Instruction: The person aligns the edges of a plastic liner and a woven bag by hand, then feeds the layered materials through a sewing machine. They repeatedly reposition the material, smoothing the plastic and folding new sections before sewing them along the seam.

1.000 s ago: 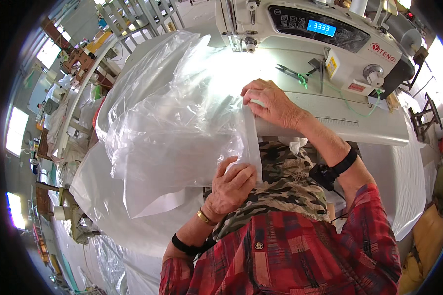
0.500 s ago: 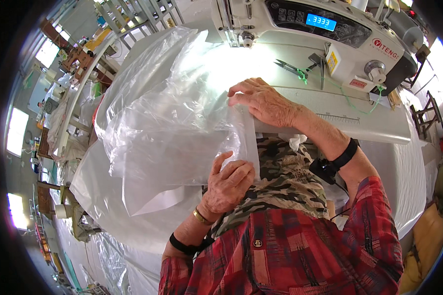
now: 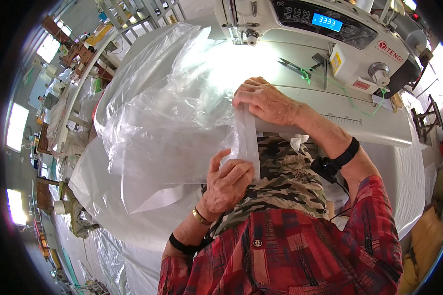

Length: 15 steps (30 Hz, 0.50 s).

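Fingers, right hand (image 3: 269, 102): bent and close together on the upper part of the film's folded strip; my thumb is hidden, so I cannot tell whether I am pinching.
Fingers, left hand (image 3: 226, 186): one lifted apart from the rest, the others side by side at the lower end of that strip; I cannot tell whether they pinch it.
Plastic film (image 3: 167, 118): clear, crumpled, heaped across the left part of my worktop (image 3: 300, 103), its folded strip (image 3: 248, 140) running between my two hands, past the near edge.
Sewing machine (image 3: 339, 34): along the far edge, toward the far right corner, its display lit blue; bright light falls below its needle end, over the film's far side.
Snips (image 3: 291, 64): dark, lying right of the bright patch, beside a green thread (image 3: 352, 101) that loops toward the handwheel (image 3: 379, 73).
Ruled scale (image 3: 342, 119): by the worktop's near edge, right of my right hand.
Lap: camouflage trousers (image 3: 285, 172) below the near edge, a white scrap (image 3: 296, 141) above them.
Wrists: gold bracelet (image 3: 200, 216) on my left, black strap (image 3: 347, 155) on my right.
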{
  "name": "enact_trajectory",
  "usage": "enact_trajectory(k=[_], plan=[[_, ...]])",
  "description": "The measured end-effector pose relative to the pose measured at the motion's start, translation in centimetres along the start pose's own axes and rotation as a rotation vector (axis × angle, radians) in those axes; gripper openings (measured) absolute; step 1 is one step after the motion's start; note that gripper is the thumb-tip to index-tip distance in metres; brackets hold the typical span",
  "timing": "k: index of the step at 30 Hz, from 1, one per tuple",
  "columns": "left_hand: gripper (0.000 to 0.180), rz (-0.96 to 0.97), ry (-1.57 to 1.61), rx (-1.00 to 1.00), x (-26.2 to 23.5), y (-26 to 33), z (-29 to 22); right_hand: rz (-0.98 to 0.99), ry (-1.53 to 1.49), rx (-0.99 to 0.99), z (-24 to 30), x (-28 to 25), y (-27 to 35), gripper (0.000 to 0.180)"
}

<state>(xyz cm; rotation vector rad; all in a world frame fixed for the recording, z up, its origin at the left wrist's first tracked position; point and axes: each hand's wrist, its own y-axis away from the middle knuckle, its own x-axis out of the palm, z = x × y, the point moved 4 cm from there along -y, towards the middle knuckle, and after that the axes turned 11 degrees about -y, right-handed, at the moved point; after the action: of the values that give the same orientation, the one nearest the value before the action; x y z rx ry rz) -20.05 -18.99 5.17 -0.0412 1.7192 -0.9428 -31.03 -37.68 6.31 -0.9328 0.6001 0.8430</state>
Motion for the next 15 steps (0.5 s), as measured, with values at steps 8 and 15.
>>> enact_trajectory(k=[8, 15], plan=[[0.024, -0.019, 0.023, -0.010, 0.1, -0.1, 0.1, 0.000, -0.063, -0.064, 0.4, -0.4, -0.1, 0.019], [0.021, 0.003, 0.078, -0.041, 0.9, 0.2, 0.6, 0.005, 0.088, 0.005, -0.1, -0.1, 0.1, 0.012]])
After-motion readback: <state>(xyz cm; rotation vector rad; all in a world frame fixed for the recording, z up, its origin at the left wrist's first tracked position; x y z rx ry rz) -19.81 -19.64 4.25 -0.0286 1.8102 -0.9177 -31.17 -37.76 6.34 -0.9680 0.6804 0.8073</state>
